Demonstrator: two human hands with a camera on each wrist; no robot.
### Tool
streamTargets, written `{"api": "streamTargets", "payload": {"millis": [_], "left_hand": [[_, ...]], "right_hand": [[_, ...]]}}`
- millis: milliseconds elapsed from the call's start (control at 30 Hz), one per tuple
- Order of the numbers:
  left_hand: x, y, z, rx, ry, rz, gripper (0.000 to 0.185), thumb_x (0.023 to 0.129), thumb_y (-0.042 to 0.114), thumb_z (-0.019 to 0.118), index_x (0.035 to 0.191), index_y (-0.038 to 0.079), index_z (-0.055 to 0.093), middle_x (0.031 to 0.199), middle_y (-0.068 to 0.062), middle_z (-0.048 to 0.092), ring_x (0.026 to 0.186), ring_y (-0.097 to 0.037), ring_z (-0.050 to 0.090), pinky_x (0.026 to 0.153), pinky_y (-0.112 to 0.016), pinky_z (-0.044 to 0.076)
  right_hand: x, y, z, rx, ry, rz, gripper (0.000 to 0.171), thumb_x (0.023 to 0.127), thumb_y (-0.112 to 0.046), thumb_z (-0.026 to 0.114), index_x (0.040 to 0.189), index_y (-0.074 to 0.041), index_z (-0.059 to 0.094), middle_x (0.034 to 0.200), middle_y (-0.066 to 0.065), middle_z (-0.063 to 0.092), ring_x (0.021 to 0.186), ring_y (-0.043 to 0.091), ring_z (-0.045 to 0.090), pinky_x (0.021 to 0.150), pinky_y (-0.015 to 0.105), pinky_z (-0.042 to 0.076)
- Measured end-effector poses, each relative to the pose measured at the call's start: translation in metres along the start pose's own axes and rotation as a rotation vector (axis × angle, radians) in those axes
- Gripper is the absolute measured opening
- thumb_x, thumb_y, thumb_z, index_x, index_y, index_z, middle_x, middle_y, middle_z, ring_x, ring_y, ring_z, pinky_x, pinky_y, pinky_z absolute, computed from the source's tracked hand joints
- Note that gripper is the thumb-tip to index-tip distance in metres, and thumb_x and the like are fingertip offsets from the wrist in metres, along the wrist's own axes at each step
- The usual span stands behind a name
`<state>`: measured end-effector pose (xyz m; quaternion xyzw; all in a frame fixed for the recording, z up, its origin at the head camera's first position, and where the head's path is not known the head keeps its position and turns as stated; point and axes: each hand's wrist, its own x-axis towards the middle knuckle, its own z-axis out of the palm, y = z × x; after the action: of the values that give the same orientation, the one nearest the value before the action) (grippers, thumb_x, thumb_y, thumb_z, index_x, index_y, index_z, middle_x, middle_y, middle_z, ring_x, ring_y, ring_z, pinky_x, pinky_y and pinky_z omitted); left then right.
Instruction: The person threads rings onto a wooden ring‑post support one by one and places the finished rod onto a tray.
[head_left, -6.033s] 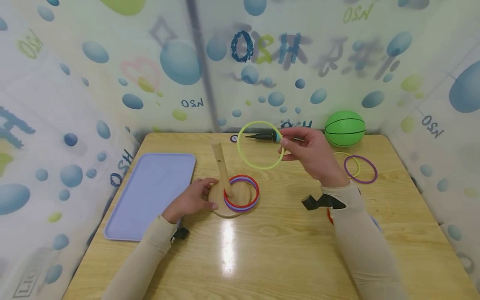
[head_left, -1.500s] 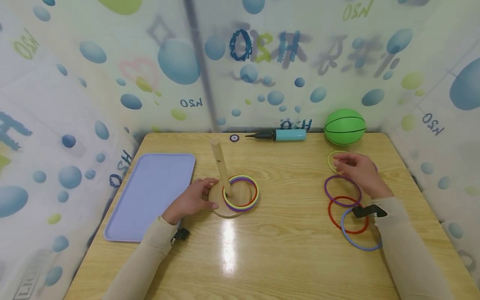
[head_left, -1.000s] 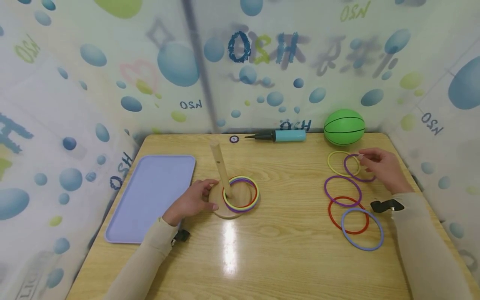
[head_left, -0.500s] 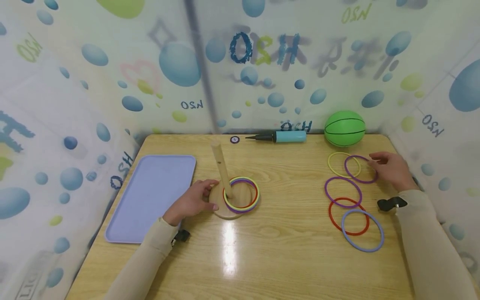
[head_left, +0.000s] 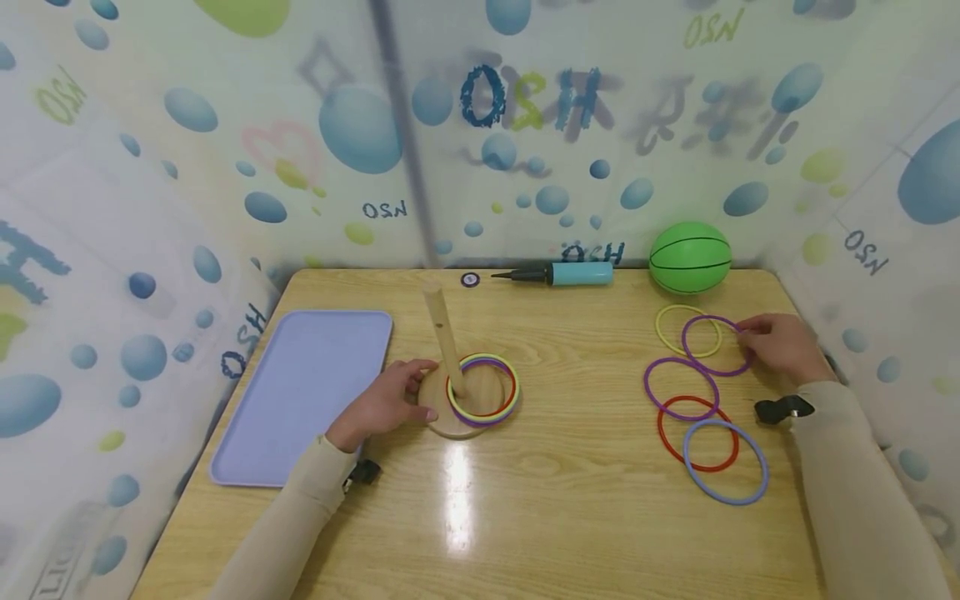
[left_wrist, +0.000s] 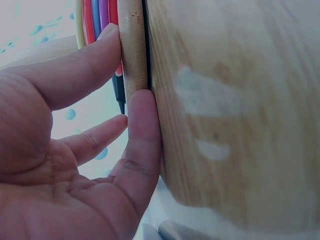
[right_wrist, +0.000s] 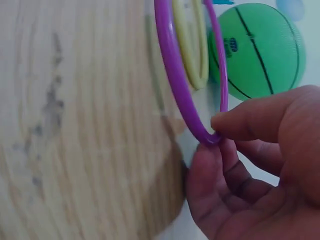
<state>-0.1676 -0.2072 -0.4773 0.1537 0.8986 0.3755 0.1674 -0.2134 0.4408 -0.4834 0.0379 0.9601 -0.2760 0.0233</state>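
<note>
A wooden peg stand (head_left: 452, 392) sits mid-table with several coloured rings (head_left: 482, 389) stacked round its upright peg. My left hand (head_left: 382, 403) holds the round base's left rim (left_wrist: 132, 50), thumb and finger on its edge. At the right, my right hand (head_left: 780, 345) pinches the right side of a purple ring (head_left: 712, 346), (right_wrist: 182, 85) between thumb and fingers. That ring overlaps a yellow ring (head_left: 675, 329), (right_wrist: 192, 55). Nearer me lie another purple ring (head_left: 680, 388), a red ring (head_left: 697, 433) and a blue ring (head_left: 726, 461).
A lilac tray (head_left: 303, 390) lies at the left of the wooden table (head_left: 540, 500). A green ball (head_left: 689, 257), (right_wrist: 257, 50), a teal pump (head_left: 558, 273) and a small round cap (head_left: 470, 280) sit along the back edge. Printed curtains close three sides.
The right hand dropped the yellow-green ring on the peg, returned right, and took hold of the far purple ring, which has shifted slightly left. The left hand has stayed on the base.
</note>
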Motion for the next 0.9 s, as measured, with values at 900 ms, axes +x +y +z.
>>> {"api": "streamTargets", "payload": {"millis": [900], "left_hand": [[-0.002, 0.002, -0.001, -0.014, 0.008, -0.005, 0.08, 0.084, 0.017, 0.091, 0.152, 0.004, 0.053, 0.124, -0.02, 0.057, 0.111, -0.031, 0.06, 0.099, -0.046, 0.048]], "right_hand": [[-0.026, -0.06, -0.02, 0.495, -0.046, -0.068, 0.022, 0.108, -0.016, 0.06, 0.126, -0.004, 0.064, 0.093, -0.019, 0.066, 0.079, 0.002, 0.069, 0.071, 0.029, 0.064]]}}
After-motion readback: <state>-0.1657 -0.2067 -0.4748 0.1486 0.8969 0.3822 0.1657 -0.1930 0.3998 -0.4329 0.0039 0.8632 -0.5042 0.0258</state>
